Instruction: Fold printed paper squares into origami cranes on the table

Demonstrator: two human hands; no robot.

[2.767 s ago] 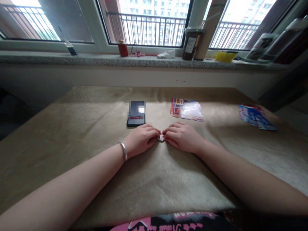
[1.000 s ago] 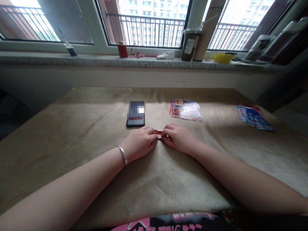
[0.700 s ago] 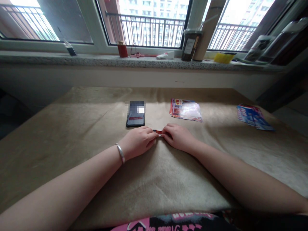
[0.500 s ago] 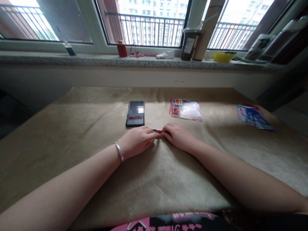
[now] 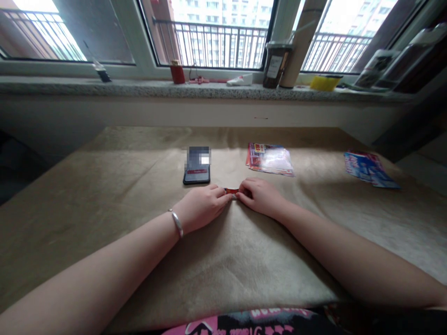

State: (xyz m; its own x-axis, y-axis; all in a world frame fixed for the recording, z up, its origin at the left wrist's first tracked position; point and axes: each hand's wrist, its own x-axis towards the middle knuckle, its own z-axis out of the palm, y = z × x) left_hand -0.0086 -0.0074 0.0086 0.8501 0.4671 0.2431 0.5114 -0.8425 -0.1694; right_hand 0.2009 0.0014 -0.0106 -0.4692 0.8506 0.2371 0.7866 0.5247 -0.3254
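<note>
A small red paper piece [image 5: 231, 191] lies low on the tan cloth [image 5: 223, 265], and only a thin strip of it shows between the two hands. The left hand [image 5: 200, 209] closes on it from one end, fingers curled under and the tips pressed together at the paper's edge. The right hand [image 5: 260, 197] meets it from the other end in the same way, knuckles up and fingers bent in tight around the paper. The two sets of fingertips almost touch each other across the strip. Both hands rest on the cloth as they pinch. How the paper is folded is too small to tell.

A silver bracelet [image 5: 177, 223] sits on the left wrist, just behind the grip. Just beyond the left hand's knuckles lies a dark phone [image 5: 197, 170], flat on the cloth and close to the hand without touching it. Beyond the right hand, a little farther off, is a stack of red printed leaflets [image 5: 269, 159]. Well away to the right of the grip lies a second stack, the blue leaflets [image 5: 368, 168].

Far beyond both hands runs a stone windowsill [image 5: 139, 87]. On it stand a red cup [image 5: 177, 73], a dark jar [image 5: 274, 65] and a cardboard tube [image 5: 300, 42] leaning against the window frame.
</note>
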